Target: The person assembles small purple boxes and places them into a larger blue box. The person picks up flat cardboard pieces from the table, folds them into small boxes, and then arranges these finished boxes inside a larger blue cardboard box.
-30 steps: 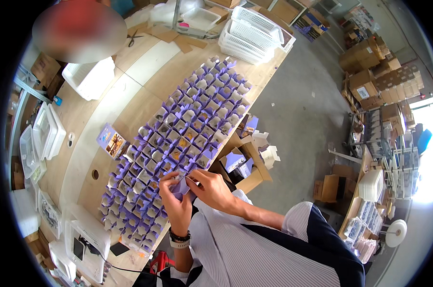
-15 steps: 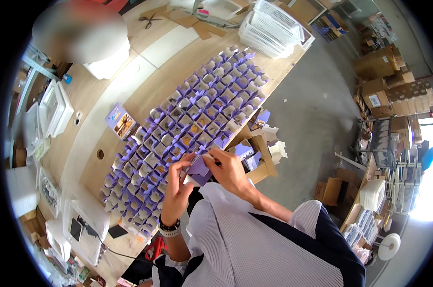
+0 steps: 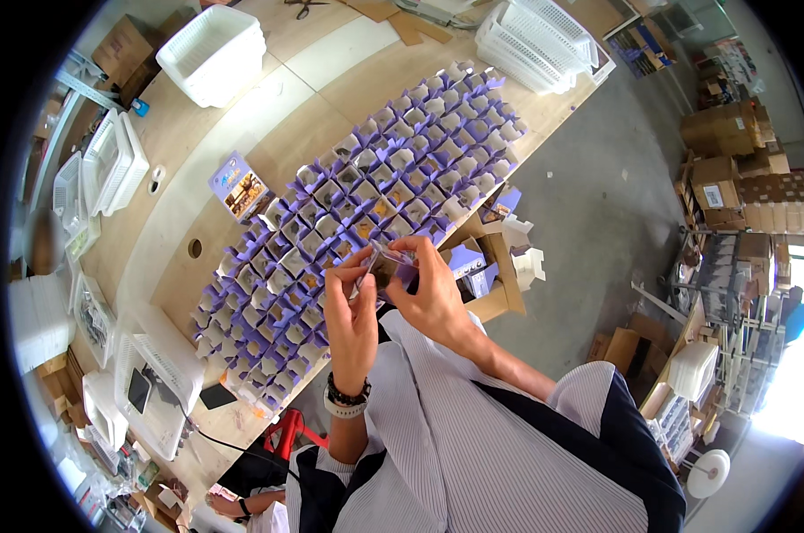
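Purple covers a small box (image 3: 388,266), held up near the middle of the view. The left hand (image 3: 353,313) has its fingers bent and pinching the box at 9 o'clock. The right hand (image 3: 432,290) pinches it at 3 o'clock. Lots of open purple boxes (image 3: 366,206) sit in rows on the wooden table (image 3: 175,284), mostly toward 11 o'clock. White baskets (image 3: 531,44) are at 1 o'clock, and a brown carton (image 3: 511,286) is at 3 o'clock.
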{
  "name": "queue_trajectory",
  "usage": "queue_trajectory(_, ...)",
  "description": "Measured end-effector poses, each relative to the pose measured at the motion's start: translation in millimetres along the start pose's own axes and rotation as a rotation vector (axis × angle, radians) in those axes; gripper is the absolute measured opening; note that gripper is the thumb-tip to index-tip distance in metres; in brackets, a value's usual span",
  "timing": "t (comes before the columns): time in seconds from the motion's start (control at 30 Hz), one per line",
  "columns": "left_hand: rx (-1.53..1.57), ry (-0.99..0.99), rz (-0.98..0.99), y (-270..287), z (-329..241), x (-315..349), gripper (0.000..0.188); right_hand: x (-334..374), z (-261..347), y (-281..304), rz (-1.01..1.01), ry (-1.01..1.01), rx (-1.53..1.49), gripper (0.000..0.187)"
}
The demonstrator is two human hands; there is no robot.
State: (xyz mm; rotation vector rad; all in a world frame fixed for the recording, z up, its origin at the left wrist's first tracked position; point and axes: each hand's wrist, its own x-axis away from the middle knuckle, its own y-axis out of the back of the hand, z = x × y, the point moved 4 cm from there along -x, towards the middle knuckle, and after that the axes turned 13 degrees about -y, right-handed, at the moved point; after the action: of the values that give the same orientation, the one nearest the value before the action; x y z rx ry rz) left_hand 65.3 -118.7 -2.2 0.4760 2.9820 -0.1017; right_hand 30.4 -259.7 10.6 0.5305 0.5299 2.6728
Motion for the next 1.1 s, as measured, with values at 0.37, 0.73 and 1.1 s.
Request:
queue_trajectory(0.37, -0.057, -0.078, -0.022, 2.6, 11.0, -1.7, 0.018, -5.7, -20.5, 13.8, 0.253, -0.07, -0.286, 0.046)
queue_trajectory(0.73, -0.243, -0.071, 0.39, -86.9, 35.7, -18.5, 0.047, -55.5, -129.7, 87.1, -0.157, -0.294, 0.015, 0.029)
queue_trajectory(1.1, -0.255, 0.235, 0.329, -93.3, 58.1, -29.8, 0.037, -281.1, -345.5, 318.0, -0.749, -0.532, 0.007, 0.03)
